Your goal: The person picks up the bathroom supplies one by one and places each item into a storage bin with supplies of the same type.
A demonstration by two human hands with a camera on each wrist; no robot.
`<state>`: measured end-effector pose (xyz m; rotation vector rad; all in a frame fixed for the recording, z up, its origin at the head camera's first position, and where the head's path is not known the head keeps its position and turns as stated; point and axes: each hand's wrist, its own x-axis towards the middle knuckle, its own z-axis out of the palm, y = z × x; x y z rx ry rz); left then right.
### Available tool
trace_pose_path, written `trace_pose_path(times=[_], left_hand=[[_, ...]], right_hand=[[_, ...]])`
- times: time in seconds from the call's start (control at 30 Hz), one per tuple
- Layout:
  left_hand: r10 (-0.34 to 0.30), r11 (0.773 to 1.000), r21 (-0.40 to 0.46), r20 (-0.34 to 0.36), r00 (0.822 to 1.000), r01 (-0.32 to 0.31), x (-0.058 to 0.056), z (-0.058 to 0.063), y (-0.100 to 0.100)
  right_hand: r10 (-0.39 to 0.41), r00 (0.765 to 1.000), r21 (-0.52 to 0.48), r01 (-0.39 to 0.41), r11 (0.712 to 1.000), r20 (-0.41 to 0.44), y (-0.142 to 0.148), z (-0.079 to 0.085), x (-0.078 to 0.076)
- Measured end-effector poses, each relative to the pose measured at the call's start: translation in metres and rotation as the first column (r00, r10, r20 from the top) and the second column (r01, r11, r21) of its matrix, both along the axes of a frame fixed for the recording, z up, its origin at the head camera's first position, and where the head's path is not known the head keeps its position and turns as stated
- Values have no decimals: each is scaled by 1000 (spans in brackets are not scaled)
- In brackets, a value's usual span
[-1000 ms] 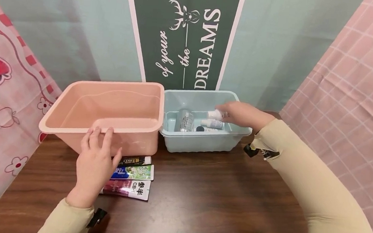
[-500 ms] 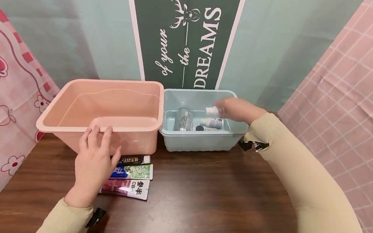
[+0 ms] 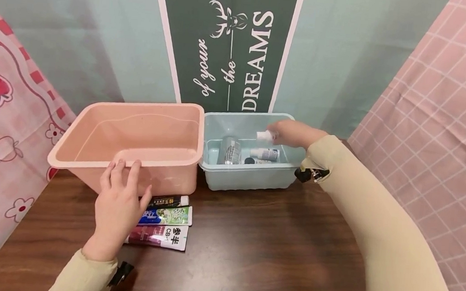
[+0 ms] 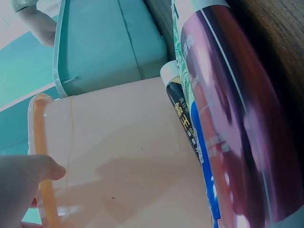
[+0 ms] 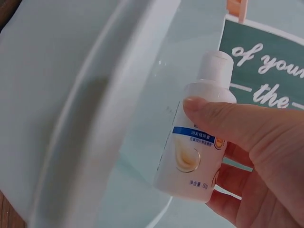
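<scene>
My right hand (image 3: 293,133) grips a small white bottle (image 5: 190,142) with a white cap and a blue band on its label. In the head view it is inside the far part of the blue bin (image 3: 251,180), tilted with its cap toward the left. A clear bottle (image 3: 231,151), another white bottle (image 3: 267,154) and a dark-capped bottle (image 3: 250,161) lie below it in the bin. My left hand (image 3: 116,209) rests on the near rim of the pink bin (image 3: 169,177), fingers extended over the edge. Its thumb shows by the rim in the left wrist view.
Below the left hand lie a black toothpaste tube (image 3: 169,200), a blue-green tube (image 3: 170,215) and a dark red tube (image 3: 160,235), side by side on the brown wooden table (image 3: 249,247). The bins stand next to each other against a hanging curtain (image 3: 335,48).
My right hand has shifted slightly left and up in the head view with the white bottle in its grip. The left hand stays on the pink bin's rim.
</scene>
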<state>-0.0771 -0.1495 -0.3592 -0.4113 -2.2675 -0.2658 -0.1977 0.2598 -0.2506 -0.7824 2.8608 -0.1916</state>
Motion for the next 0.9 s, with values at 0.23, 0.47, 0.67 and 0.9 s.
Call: trace_pose_path(times=[0.23, 0.47, 0.67, 0.9], left_hand=[[-1, 1000, 2, -9, 1000, 1, -1, 0, 0], [16, 1000, -4, 8, 1000, -16, 0, 0, -3], [8, 1000, 1, -3, 1000, -8, 2, 0, -2], [12, 1000, 9, -23, 1000, -11, 1, 0, -1]], right_hand=[[6, 1000, -2, -6, 1000, -5, 4, -5, -13], [-27, 999, 11, 27, 1000, 29, -3, -4, -18], [-75, 995, 30, 73, 997, 61, -4, -9, -25], [-57, 998, 42, 56, 998, 21, -5, -7, -30]])
